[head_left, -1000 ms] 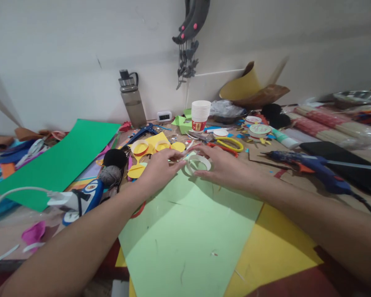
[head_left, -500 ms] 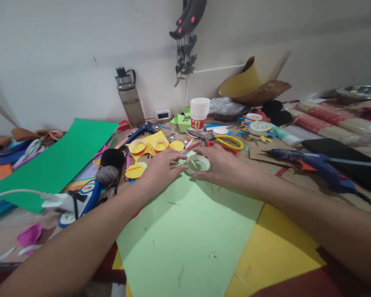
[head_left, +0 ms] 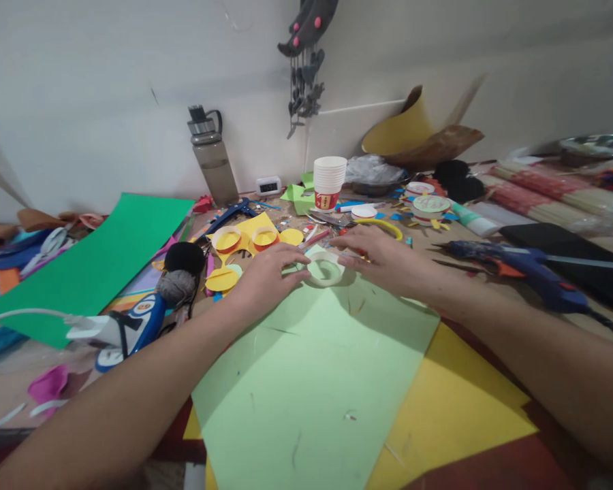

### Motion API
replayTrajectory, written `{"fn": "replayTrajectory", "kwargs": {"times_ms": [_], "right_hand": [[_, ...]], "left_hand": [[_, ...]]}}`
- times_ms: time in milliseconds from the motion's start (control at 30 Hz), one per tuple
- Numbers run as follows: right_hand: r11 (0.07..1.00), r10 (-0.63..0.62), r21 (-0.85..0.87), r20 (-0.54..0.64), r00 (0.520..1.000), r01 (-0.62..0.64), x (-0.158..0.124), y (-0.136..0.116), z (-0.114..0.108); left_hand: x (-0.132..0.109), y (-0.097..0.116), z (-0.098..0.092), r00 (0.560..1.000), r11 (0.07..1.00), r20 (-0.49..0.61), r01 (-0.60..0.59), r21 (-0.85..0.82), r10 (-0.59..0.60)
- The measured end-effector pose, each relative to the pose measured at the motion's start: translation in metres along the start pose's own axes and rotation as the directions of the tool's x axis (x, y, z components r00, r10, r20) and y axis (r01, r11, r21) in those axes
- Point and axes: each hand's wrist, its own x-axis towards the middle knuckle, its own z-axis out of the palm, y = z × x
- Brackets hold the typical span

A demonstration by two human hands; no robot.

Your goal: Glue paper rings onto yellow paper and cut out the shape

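Observation:
A white paper ring (head_left: 325, 278) rests near the far corner of a light green sheet (head_left: 306, 367). My left hand (head_left: 273, 275) is at its left side, thumb and fingers curved apart, with the fingertips touching or almost touching the rim. On the right, my right hand (head_left: 375, 255) has its fingers spread, thumb close to the ring's right edge. A yellow sheet (head_left: 460, 401) lies partly under the green one.
Behind are yellow cut-outs with rings (head_left: 245, 238), stacked paper cups (head_left: 329, 184), scissors (head_left: 388, 224), a bottle (head_left: 215, 167) and a clock (head_left: 268, 186). A blue glue gun (head_left: 531, 272) lies right; a green sheet (head_left: 97, 258) and black pompom (head_left: 184, 258) lie left.
My right hand has drawn back a little to the right from the ring and its fingers have opened. My left hand is almost where it was. The view has shifted slightly.

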Motion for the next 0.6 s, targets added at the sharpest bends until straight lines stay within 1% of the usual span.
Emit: {"fn": "replayTrajectory", "kwargs": {"times_ms": [233,400,600], "right_hand": [[0.999,-0.021,-0.033,0.078,0.997,0.024,-0.003,-0.003,0.000],[0.998,0.050,-0.054,0.112,0.992,-0.044,-0.005,-0.009,-0.003],[0.998,0.059,-0.019,0.116,0.991,-0.057,-0.004,-0.011,-0.003]], "left_hand": [[0.000,-0.003,0.001,1.000,1.000,-0.005,0.004,0.003,-0.004],[0.000,-0.005,0.001,1.000,1.000,0.000,-0.013,-0.023,0.013],[0.000,-0.005,0.003,0.999,1.000,0.032,0.006,-0.020,-0.005]]}}
